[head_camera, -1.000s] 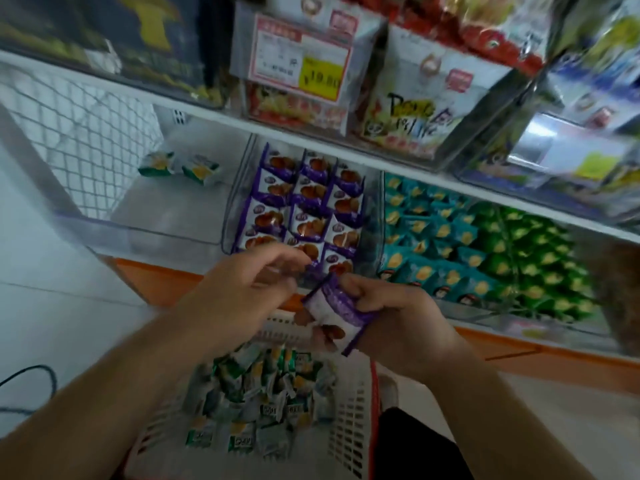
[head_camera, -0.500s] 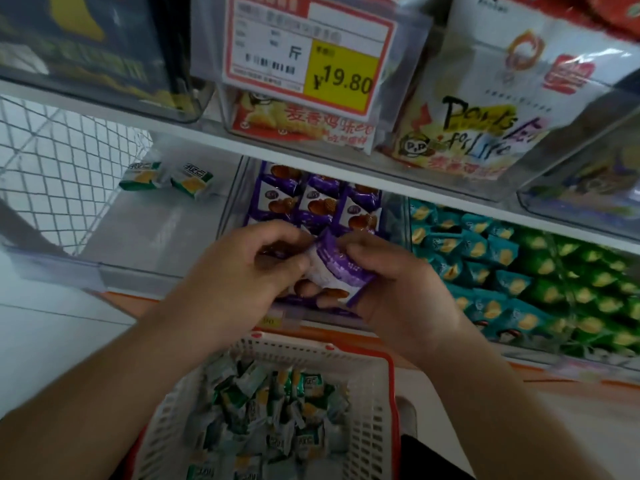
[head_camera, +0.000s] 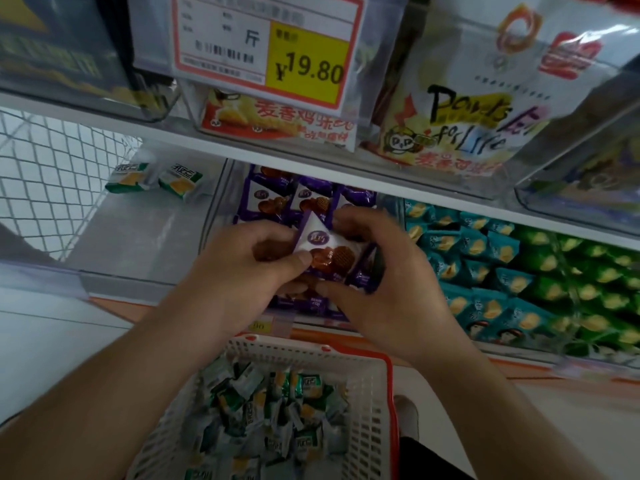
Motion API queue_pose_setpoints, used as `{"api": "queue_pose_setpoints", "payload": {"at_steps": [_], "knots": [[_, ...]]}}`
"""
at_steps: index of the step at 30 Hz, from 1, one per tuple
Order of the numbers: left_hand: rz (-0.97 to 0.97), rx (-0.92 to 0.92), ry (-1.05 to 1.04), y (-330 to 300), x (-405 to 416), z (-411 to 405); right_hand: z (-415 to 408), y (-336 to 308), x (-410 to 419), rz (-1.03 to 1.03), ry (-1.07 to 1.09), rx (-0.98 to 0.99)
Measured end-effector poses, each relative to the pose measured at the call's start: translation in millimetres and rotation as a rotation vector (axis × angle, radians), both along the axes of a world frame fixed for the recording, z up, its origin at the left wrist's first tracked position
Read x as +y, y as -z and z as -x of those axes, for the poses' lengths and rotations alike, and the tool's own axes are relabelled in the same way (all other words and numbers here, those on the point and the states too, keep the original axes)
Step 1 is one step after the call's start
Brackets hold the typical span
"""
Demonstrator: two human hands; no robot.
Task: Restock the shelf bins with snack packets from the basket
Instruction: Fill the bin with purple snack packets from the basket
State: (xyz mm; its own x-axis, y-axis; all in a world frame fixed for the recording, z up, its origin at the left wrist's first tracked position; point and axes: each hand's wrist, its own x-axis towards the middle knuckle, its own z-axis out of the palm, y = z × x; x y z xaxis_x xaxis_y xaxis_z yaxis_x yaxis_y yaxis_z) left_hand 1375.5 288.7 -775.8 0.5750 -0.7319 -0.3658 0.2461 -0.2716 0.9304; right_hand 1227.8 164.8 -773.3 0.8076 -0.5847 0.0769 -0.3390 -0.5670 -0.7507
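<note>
Shelf bin (head_camera: 221,202): purple packet (head_camera: 325,251) pinched between both hands.

A single head-worn wide-angle view looks forward and steeply down, close to a shop shelf. The upper shelf edge (head_camera: 311,157) crosses from 9 o'clock toward 3 o'clock, bowed by the lens, with a price tag (head_camera: 266,46) at 12 o'clock. Both forearms enter from 7 and 5 o'clock. A white basket (head_camera: 374,410) sits directly below at 6 o'clock.

Two hands (head_camera: 311,271), one basket (head_camera: 374,427) — two green packets (head_camera: 156,176) in the left bin.
</note>
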Motion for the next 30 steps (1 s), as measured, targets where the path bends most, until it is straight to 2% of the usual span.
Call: {"api": "queue_pose_setpoints", "payload": {"at_steps": [5,9,15,17,19,24,28,30], "knots": [[-0.048,-0.133,0.048,8.5,-1.0,7.8,7.5,1.9,-8.9,0.310,0.038,0.071],[-0.130,-0.485,0.120,14.4,4.2,-1.2,11.1,4.4,-18.4,0.397,0.064,0.239],[-0.146,-0.881,0.518,24.6,9.8,3.0,1.8,6.8,-1.5,0.647,-0.098,0.614],[-0.189,-0.977,0.635,34.1,11.7,4.3,-0.6,3.3,3.1,0.642,-0.110,0.709],[-0.222,-1.023,0.658,39.2,12.8,4.0,-1.3,0.2,4.3,0.602,-0.104,0.753],[-0.250,-1.018,0.665,40.5,9.4,2.7,-4.8,-8.4,10.8,0.576,-0.099,0.640],[-0.249,-1.049,0.682,41.8,9.0,3.4,-11.7,-6.6,28.3,0.369,-0.152,0.753],[-0.240,-1.056,0.675,42.3,8.3,4.8,-13.0,-2.8,27.9,0.333,-0.159,0.753]]}}
